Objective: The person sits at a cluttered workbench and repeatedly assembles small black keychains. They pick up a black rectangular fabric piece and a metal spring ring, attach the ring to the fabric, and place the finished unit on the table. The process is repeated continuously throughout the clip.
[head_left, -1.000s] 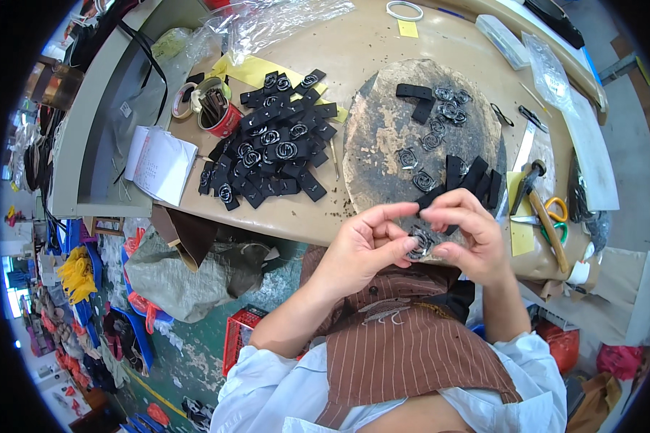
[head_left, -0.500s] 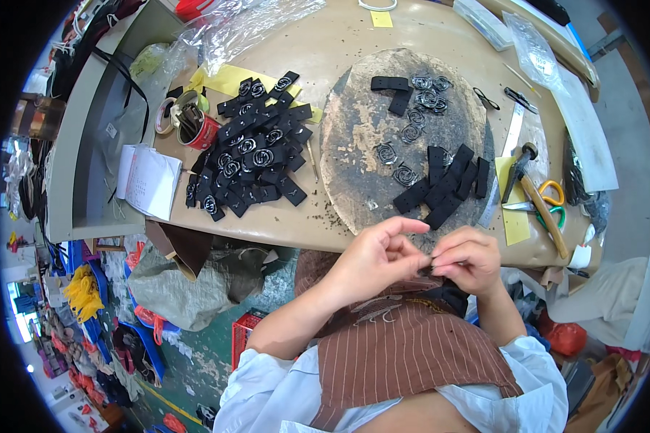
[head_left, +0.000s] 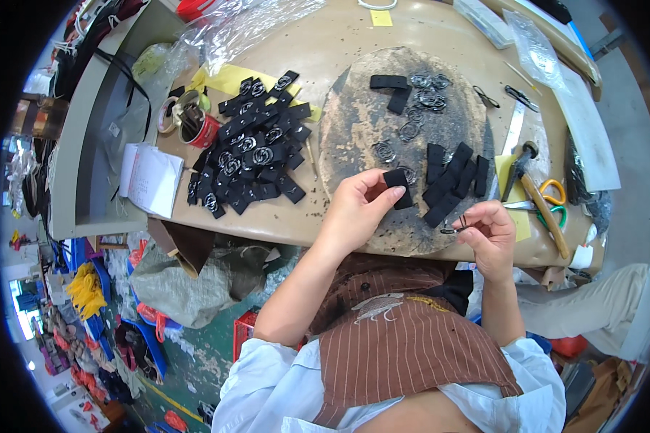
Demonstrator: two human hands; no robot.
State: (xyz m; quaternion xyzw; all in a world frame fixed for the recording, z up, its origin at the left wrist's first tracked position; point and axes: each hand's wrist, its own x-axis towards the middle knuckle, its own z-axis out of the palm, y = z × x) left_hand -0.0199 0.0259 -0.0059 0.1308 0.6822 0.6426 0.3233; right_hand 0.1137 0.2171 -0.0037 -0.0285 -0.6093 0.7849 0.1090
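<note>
Over the front of the round worn board [head_left: 361, 79], my left hand [head_left: 357, 213] pinches a short black strap piece [head_left: 397, 189] between thumb and fingers. To its right, my right hand [head_left: 487, 234] grips a small dark metal ring buckle [head_left: 453, 229] at the fingertips. Between and beyond the hands lie several loose black straps [head_left: 451, 177]. Farther back on the board are several shiny ring buckles [head_left: 430, 94] and a pair of crossed black straps [head_left: 390, 83]. A large heap of black straps fitted with ring buckles [head_left: 249, 151] lies to the left of the board.
A hammer [head_left: 542, 198], scissors [head_left: 556, 193] and a steel ruler [head_left: 514, 126] lie at the right. On the left stand a red tin of metal tools [head_left: 208, 133], a tape roll [head_left: 166, 115] and a paper pad [head_left: 152, 177]. Plastic bags [head_left: 231, 36] lie at the back.
My hands, close together at the table's front edge before, have moved apart. The left has risen over the board with a black strap; the right has shifted slightly right and up with a ring buckle.
</note>
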